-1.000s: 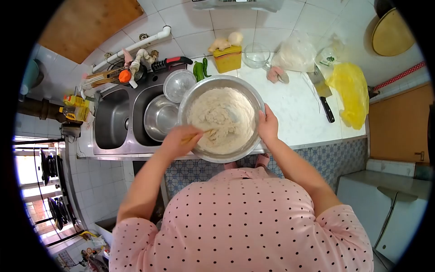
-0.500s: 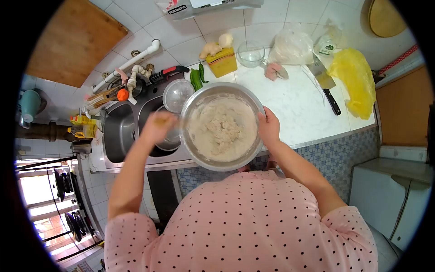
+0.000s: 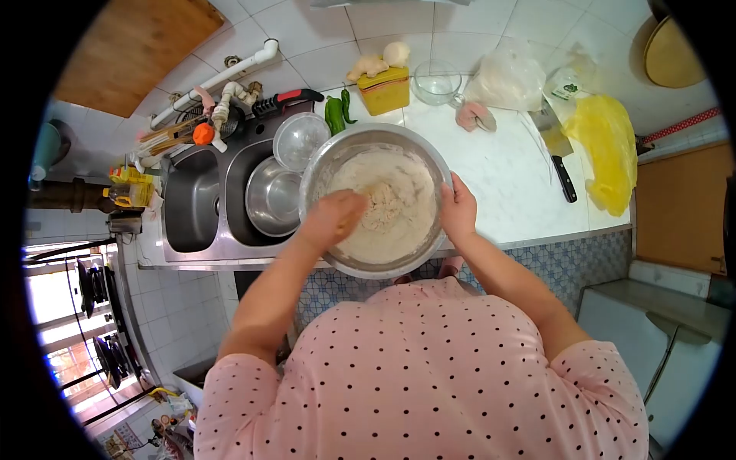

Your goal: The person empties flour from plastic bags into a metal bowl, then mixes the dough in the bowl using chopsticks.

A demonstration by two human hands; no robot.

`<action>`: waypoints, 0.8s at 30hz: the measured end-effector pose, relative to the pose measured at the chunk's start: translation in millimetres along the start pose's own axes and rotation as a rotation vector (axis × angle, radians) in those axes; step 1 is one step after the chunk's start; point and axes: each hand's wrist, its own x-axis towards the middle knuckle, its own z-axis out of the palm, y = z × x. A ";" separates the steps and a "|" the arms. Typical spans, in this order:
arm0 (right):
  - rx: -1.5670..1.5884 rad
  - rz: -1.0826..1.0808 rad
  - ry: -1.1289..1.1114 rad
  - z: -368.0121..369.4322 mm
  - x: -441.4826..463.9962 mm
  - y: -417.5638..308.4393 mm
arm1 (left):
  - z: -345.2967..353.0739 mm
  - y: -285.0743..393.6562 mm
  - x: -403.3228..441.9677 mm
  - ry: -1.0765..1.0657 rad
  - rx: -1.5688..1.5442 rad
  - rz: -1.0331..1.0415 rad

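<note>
A large steel bowl (image 3: 437, 238) stands at the counter's front edge, just right of the sink. Pale floury dough (image 3: 387, 207) lies inside it, clumped in the middle. Over the bowl's left part, my left hand (image 3: 335, 218) is closed around chopsticks, which are mostly hidden by the fingers and blurred where they meet the dough. My right hand (image 3: 458, 207) grips the bowl's right rim, thumb on the rim and fingers against the outer wall.
Left of the bowl are a double sink (image 3: 192, 203), a steel basin (image 3: 274, 201) and a clear bowl (image 3: 300, 141). Behind stand green peppers (image 3: 334, 115) and a yellow box (image 3: 385, 92). A knife (image 3: 564, 178) and yellow bag (image 3: 606, 153) lie right.
My left hand swung out left over the sink, then came back over the bowl with the chopsticks. The dough clumps have shifted. My right hand still holds the rim.
</note>
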 end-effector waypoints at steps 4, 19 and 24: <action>0.109 0.020 0.051 4.8 2.8 -3.1 | -20.9 20.2 -61.0 -0.113 0.145 -0.060; -0.209 -0.054 -0.064 -3.4 4.2 -13.1 | -94.9 -40.3 162.7 -0.395 -0.044 -0.294; -0.107 0.021 -0.006 -1.7 2.1 -15.4 | -146.8 -54.0 68.3 -0.231 0.111 -0.351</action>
